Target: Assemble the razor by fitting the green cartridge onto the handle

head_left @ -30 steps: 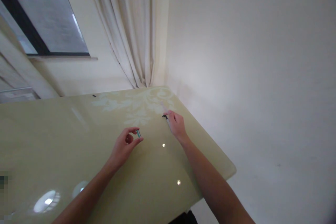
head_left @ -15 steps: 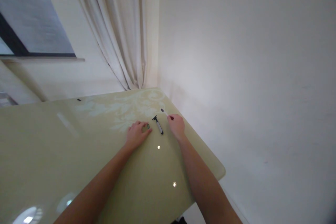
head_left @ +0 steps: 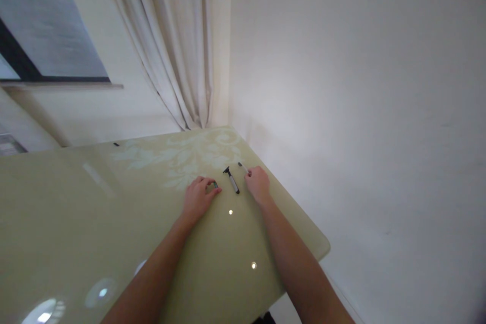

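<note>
My left hand (head_left: 198,196) rests on the table, thumb and fingertips closed around a small green and silver cylinder that looks like a battery (head_left: 216,185). Just right of it lies a razor (head_left: 233,181) with a black head and grey handle, its head pointing away from me. Neither hand touches the razor. On its far side my right hand (head_left: 258,186) is closed on the handle of a toothbrush (head_left: 243,167), whose dark bristle end sticks out toward the upper left. Most of the toothbrush handle is hidden in the fist.
The glossy pale green table (head_left: 114,223) has a white leaf pattern near its far corner. A small dark piece (head_left: 116,144) lies by the back edge. A plain wall (head_left: 360,111) runs along the right side, and a curtain (head_left: 178,50) hangs behind the table.
The toothbrush in my right hand has turned a little and shifted slightly down. My left hand stays in nearly the same place around the battery. The view has shifted a little.
</note>
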Tool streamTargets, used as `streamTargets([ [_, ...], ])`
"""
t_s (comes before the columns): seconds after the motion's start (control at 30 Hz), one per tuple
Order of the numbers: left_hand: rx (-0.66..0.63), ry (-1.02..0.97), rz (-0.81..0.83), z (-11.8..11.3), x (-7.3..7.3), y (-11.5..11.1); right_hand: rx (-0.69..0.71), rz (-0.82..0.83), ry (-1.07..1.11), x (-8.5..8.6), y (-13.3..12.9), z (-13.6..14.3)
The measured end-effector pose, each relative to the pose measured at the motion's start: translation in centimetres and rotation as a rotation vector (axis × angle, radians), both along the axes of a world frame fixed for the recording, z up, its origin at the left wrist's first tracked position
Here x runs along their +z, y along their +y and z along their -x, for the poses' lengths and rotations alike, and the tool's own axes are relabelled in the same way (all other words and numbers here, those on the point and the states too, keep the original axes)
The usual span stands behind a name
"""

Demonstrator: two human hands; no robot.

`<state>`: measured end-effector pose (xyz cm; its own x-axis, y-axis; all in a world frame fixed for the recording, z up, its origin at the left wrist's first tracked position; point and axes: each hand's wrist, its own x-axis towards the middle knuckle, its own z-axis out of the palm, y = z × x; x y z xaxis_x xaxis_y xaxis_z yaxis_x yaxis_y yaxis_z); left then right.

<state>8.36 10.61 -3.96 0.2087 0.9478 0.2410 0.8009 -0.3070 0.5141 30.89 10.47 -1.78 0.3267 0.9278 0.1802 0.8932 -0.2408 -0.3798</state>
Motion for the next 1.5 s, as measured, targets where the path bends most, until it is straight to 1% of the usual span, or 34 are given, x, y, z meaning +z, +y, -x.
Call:
streamTargets([
  [0.23, -0.013, -0.008, -0.022, 0.1, -0.1, -0.2, -0.013, 0.01, -0.012, 0.7, -0.5, 0.6],
  [0.3, -0.013, -0.028, -0.026, 0.2, -0.2, -0.1, -0.022, -0.047, 0.012, 1.4, -0.6, 0.7],
  [0.37, -0.009, -0.051, -0.027, 0.5, -0.4, 0.0, -0.025, -0.145, 0.068, 2.2, -0.9, 0.9],
  [0.43, -0.001, -0.064, -0.03, 0.6, -0.5, 0.1, -0.006, -0.221, 0.123, 2.9, -1.2, 1.2],
  [0.47, 0.0, -0.065, -0.033, 0.6, -0.5, 0.2, 0.014, -0.226, 0.135, 3.1, -1.3, 1.4],
  [0.53, -0.006, -0.066, -0.036, 0.5, -0.5, 0.3, 0.064, -0.188, 0.128, 3.2, -1.4, 1.8],
  [0.63, -0.014, -0.088, -0.028, 0.8, -0.1, 0.3, 0.134, -0.102, 0.084, 2.4, -1.2, 2.5],
  [0.7, -0.011, -0.105, -0.021, 2.1, 0.4, 0.3, 0.173, -0.062, 0.055, 1.6, -1.0, 3.0],
  [0.77, -0.003, -0.108, -0.016, 4.9, 0.9, 0.1, 0.205, -0.036, 0.032, 0.8, -0.8, 3.5],
  [0.83, 0.042, -0.098, -0.01, 9.1, 1.2, -0.5, 0.229, -0.026, 0.015, 0.2, -0.6, 3.8],
  [0.93, 0.203, -0.058, -0.01, 16.2, 1.0, -2.1, 0.262, -0.024, 0.003, -0.3, -0.5, 4.1],
  [1.0, 0.339, -0.052, -0.009, 19.7, 0.4, -3.5, 0.287, -0.029, 0.003, -0.3, -0.4, 4.3],
  [1.03, 0.369, -0.047, 0.0, 20.9, 0.1, -4.1, 0.299, -0.032, 0.0, -0.3, -0.5, 4.5],
  [1.1, 0.39, -0.034, 0.013, 21.9, -0.5, -4.9, 0.322, -0.054, 0.018, -0.2, -0.7, 5.3],
  [1.17, 0.376, -0.004, 0.013, 21.6, -0.7, -4.9, 0.361, -0.086, 0.08, 0.0, -1.1, 6.5],
  [1.23, 0.354, 0.039, 0.006, 20.8, -0.6, -4.5, 0.423, -0.103, 0.145, 0.2, -1.6, 8.4],
  [1.3, 0.338, 0.069, 0.006, 20.3, -0.4, -3.8, 0.499, -0.09, 0.172, 0.4, -2.0, 10.7],
  [1.37, 0.351, 0.061, 0.001, 20.4, -0.2, -3.4, 0.555, -0.072, 0.183, 0.6, -2.1, 13.3],
  [1.43, 0.371, 0.029, -0.001, 20.7, -0.2, -3.2, 0.569, -0.063, 0.192, 0.8, -2.0, 16.0],
  [1.5, 0.359, 0.0, 0.011, 21.1, -0.3, -3.2, 0.568, -0.063, 0.199, 0.9, -1.7, 18.7],
])
